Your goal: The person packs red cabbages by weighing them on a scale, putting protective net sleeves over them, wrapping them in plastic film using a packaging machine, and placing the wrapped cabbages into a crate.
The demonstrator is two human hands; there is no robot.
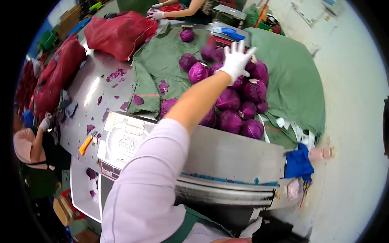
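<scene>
My left hand (236,62), in a white glove, reaches across a heap of purple cabbages (228,99) with its fingers spread and nothing in its grasp. It is over the upper part of the heap; whether it touches a cabbage I cannot tell. Just left of the fingers, one purple cabbage (208,50) is smeared by motion. Under the heap lies green sacking (156,67). At the bottom edge my right hand (252,229) shows only as a piece of white glove, its fingers hidden.
A weighing scale (125,139) stands near me beside an orange-handled knife (85,145). Another scale (231,34) bears a blue glove. Red sacks (117,34) line the far left of the metal table (97,87). Co-workers' gloved hands (156,14) show at the far side and left.
</scene>
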